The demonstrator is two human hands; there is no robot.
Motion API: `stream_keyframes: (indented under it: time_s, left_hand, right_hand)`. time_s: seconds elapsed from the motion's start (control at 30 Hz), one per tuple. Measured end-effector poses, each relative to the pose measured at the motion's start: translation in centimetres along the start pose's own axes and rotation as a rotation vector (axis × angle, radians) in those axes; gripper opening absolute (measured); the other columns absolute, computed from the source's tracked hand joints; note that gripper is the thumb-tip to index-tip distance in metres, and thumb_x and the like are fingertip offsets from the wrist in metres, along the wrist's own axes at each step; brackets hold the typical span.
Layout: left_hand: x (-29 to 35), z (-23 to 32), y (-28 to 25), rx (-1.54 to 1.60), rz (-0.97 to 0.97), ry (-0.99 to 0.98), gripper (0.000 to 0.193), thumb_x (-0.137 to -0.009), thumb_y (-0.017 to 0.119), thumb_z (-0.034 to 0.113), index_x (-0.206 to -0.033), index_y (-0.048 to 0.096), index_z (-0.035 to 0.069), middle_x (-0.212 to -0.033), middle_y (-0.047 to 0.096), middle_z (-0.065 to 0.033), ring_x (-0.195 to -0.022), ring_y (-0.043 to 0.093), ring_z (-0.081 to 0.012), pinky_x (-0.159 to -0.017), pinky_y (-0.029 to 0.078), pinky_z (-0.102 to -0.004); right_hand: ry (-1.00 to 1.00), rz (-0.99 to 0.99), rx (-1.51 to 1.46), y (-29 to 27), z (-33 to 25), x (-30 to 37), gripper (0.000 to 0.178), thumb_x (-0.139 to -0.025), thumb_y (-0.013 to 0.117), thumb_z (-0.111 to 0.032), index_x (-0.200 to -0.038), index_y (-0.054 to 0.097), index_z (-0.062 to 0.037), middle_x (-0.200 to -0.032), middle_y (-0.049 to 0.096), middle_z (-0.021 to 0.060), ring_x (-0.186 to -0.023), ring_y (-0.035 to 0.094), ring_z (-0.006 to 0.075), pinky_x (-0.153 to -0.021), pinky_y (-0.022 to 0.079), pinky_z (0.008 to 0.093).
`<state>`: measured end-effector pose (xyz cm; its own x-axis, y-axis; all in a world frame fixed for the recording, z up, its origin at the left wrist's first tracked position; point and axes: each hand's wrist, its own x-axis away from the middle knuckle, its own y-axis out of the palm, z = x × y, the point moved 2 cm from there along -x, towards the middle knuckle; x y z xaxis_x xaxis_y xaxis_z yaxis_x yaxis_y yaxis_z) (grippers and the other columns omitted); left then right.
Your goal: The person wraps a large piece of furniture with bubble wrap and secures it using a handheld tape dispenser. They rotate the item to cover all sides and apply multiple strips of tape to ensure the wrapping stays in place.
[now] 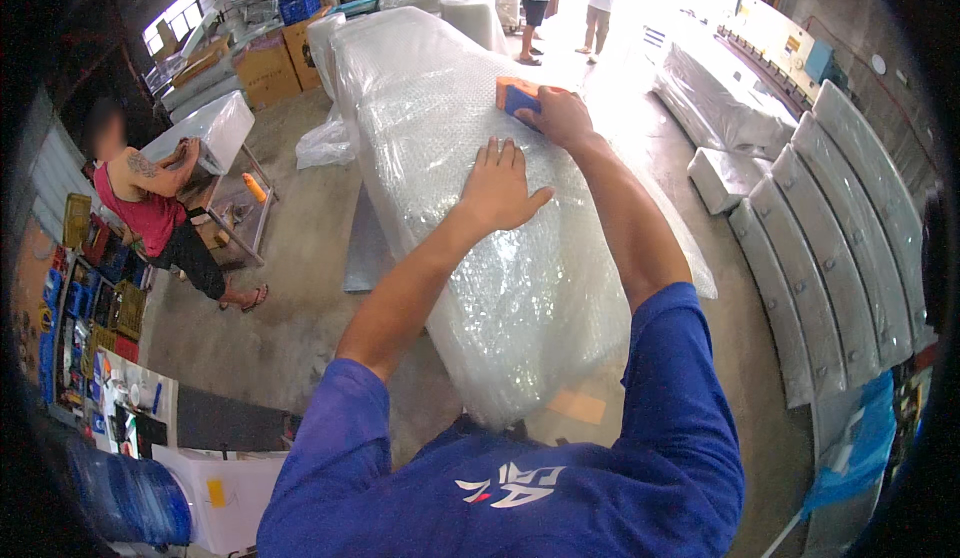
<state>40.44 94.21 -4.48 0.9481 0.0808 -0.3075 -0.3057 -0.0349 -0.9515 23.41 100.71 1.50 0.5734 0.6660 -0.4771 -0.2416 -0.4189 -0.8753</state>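
Observation:
A long, bulky piece wrapped in clear bubble wrap (420,108) stretches away in front of me, shiny on top and narrowing toward my body. My left hand (500,188) lies flat on the wrap with its fingers spread. Farther off and to the right, my right hand (560,116) is closed around an orange-and-blue tape dispenser (515,94), which is against the top of the wrap. The palm side of that hand and any tape under the dispenser are hidden.
At the left, a person (140,193) bends over a wrapped white piece (215,133) on a metal-framed stand (235,228). Two people stand by the bright doorway. Cartons (265,70) are stacked at the back left. Long wrapped panels (820,248) lean at the right.

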Motion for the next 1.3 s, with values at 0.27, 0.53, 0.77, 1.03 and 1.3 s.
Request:
stream_keyframes:
  time_s: [0.27,0.53,0.77,1.03,1.3]
  left_hand:
    - [7.7,2.9,-2.4,0.378,0.268,0.237,0.072,-0.096,0.064,0.046,-0.15,0.047,0.001,-0.157,0.039,-0.0298,-0.151,0.03,-0.0429,-0.124,0.022,-0.0537]
    - [28.7,12.9,4.3,0.174,-0.255,0.236,0.113,-0.07,0.082,0.06,-0.159,0.035,0.006,-0.168,0.018,-0.0256,-0.157,0.011,-0.0449,-0.124,0.006,-0.0634]
    - [30.2,14.6,5.2,-0.006,-0.216,0.27,0.08,-0.089,0.069,0.042,-0.155,0.042,0.004,-0.166,0.028,-0.0206,-0.157,0.018,-0.0388,-0.126,0.011,-0.0582]
    - [32.0,15.6,6.2,-0.067,-0.24,0.289,0.067,-0.097,0.061,0.031,-0.154,0.042,0.002,-0.166,0.031,-0.0171,-0.156,0.023,-0.0358,-0.126,0.017,-0.054]
    - [33.3,15.8,5.2,0.014,-0.236,0.269,0.07,-0.095,0.063,0.034,-0.153,0.042,0.0,-0.165,0.032,-0.0181,-0.155,0.025,-0.0382,-0.125,0.019,-0.0539]
  right_hand:
    - [0.136,0.52,-0.514,-3.3,4.6,13.4,0.04,-0.095,0.071,-0.036,-0.109,0.071,0.0004,-0.102,0.074,0.0216,-0.099,0.071,0.0367,-0.091,0.054,0.042]
    - [1.488,0.496,-1.208,2.9,13.8,45.8,0.068,-0.095,0.066,-0.058,-0.12,0.057,0.0043,-0.102,0.066,0.0131,-0.096,0.062,0.0269,-0.093,0.049,0.0433]
    - [1.27,0.608,-1.29,7.1,16.2,44.3,0.042,-0.1,0.068,-0.032,-0.117,0.062,0.0056,-0.094,0.065,0.0123,-0.078,0.062,0.0185,-0.057,0.048,0.0427]
    - [1.122,0.466,-0.614,9.5,20.9,41.6,0.053,-0.102,0.062,-0.041,-0.115,0.063,0.0095,-0.1,0.071,0.0249,-0.095,0.068,0.0365,-0.089,0.051,0.0471]
    - [1.351,1.117,-0.465,3.9,19.6,42.3,0.067,-0.096,0.067,-0.056,-0.119,0.054,0.0056,-0.106,0.061,0.014,-0.1,0.06,0.0275,-0.092,0.049,0.0426]
